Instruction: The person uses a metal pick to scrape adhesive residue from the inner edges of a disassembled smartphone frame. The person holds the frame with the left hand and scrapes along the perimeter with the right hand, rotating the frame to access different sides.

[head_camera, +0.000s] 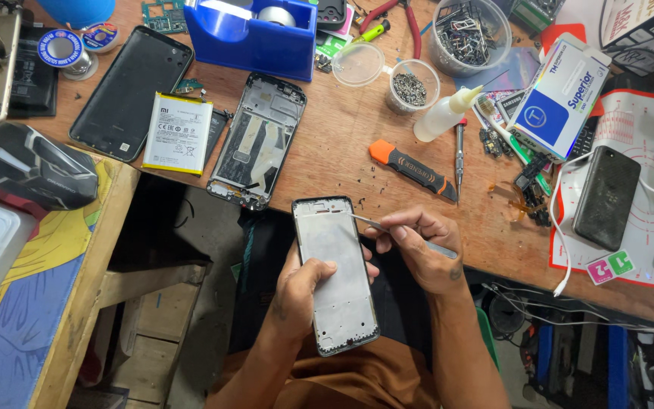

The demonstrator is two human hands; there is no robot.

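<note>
My left hand point(297, 288) holds a bare grey phone frame point(336, 303) from below, thumb pressed across its face, over my lap at the bench's front edge. My right hand point(418, 250) pinches thin metal tweezers point(372, 223), whose tip touches the frame's upper right edge. On the wooden bench point(342, 144) above lie a second open phone chassis point(255, 140), a white flat battery point(178, 133) and a black back cover point(130, 91).
An orange-and-black pry tool point(412, 170), a screwdriver point(460, 155), a small glue bottle point(446, 113), cups of screws point(410, 85), a blue tape dispenser point(255, 30), a white-and-blue box point(562, 95) and a black phone point(607, 197) on a white mat crowd the bench. Cables hang at right.
</note>
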